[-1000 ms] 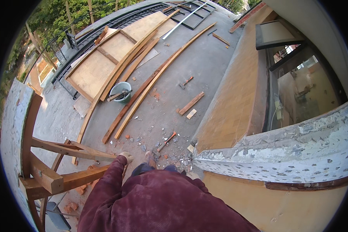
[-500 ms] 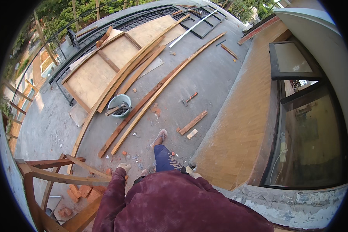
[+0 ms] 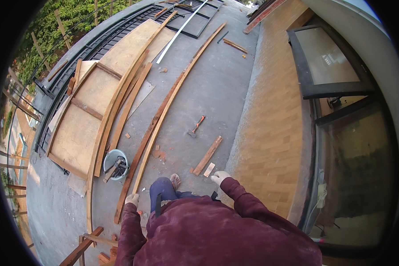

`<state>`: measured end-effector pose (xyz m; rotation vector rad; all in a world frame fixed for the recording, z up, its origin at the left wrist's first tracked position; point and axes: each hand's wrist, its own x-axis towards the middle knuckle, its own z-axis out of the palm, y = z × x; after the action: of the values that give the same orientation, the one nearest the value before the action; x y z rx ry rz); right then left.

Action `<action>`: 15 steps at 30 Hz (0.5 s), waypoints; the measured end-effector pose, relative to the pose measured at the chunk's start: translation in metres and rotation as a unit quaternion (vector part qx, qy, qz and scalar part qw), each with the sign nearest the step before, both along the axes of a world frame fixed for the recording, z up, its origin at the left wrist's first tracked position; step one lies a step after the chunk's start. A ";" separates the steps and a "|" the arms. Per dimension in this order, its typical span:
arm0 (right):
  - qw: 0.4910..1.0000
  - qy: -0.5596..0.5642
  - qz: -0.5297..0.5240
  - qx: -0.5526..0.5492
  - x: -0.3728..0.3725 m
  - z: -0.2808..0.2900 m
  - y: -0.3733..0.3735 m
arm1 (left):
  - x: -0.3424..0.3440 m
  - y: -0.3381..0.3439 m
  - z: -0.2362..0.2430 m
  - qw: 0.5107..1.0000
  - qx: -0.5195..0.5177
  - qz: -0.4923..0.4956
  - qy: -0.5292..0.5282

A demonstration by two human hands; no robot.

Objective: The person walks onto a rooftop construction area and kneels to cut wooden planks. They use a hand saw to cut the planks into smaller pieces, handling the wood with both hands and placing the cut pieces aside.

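Note:
My left hand (image 3: 132, 199), seemingly gloved, hangs low by my left thigh, in line with the near end of a long light wooden batten (image 3: 164, 119). I cannot tell whether it touches the batten, and its fingers are too small to read. My right hand (image 3: 219, 177) is out to the right with its fingers curled in, and nothing shows in it. Just beyond it a small pale wood block (image 3: 209, 170) and a short brown board (image 3: 208, 155) lie on the concrete. Further off lies a hammer (image 3: 197, 126) with an orange and black handle.
To the left stands a light bucket (image 3: 123, 154) of tools, beside long planks (image 3: 115, 104) and a framed plywood panel (image 3: 75, 137). A tiled ledge (image 3: 266, 128) and dark-framed windows (image 3: 354, 177) run along the right. A wooden frame (image 3: 82, 248) stands at the lower left.
I have stepped forward; the bucket now lies further left and the hammer sits lower. My right hand has swung out from beside my body, and the wooden frame has mostly slipped out of view.

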<state>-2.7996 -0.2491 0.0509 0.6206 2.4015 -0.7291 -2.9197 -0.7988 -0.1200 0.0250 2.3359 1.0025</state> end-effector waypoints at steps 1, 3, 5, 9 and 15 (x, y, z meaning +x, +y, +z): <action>0.998 0.068 -0.012 0.002 -0.010 0.007 0.007 | -0.023 0.020 0.002 1.000 0.021 -0.012 0.008; 0.988 0.150 -0.043 0.001 -0.031 0.020 0.015 | -0.064 0.054 0.009 0.999 0.025 0.012 -0.034; 0.975 0.111 -0.158 -0.107 -0.048 0.034 0.024 | -0.093 0.088 0.017 0.995 0.007 0.034 -0.088; 0.943 0.032 -0.260 -0.207 -0.094 0.051 0.061 | -0.144 0.134 0.029 0.990 -0.035 0.008 -0.139; 0.911 0.052 -0.357 -0.202 -0.186 0.020 0.171 | -0.238 0.188 0.012 0.965 -0.153 -0.079 -0.200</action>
<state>-2.9852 -0.0784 0.0714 1.3174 1.9799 -1.5409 -3.1576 -0.6112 -0.1082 -0.1029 2.0501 0.5044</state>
